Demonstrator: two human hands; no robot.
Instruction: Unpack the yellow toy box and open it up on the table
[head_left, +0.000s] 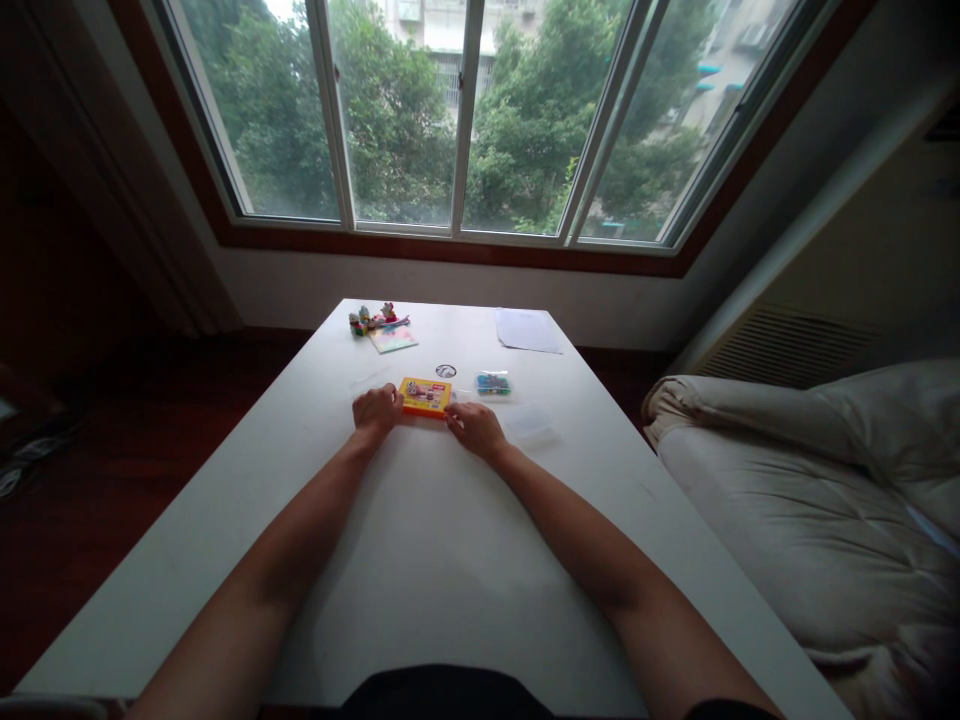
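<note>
A small yellow and orange box [426, 397] with a printed picture on its lid lies on the white table [442, 560]. My left hand [377, 409] grips its left end, fingers curled round the edge. At the right corner my right hand [475, 429] pinches the box between thumb and fingers. Just beyond my right hand rests a clear packet [493, 384] with blue and green contents. Beside that hand is a clear plastic piece [529, 426]. A dark round outline [445, 371] lies behind the box; its kind I cannot tell.
Small colourful figures [369, 319] stand at the table's far left by a pastel card [394, 339]. Sheets of white paper [527, 330] lie at the far right. A padded beige sofa [772, 500] stands right of the table, and a window [457, 120] is beyond it.
</note>
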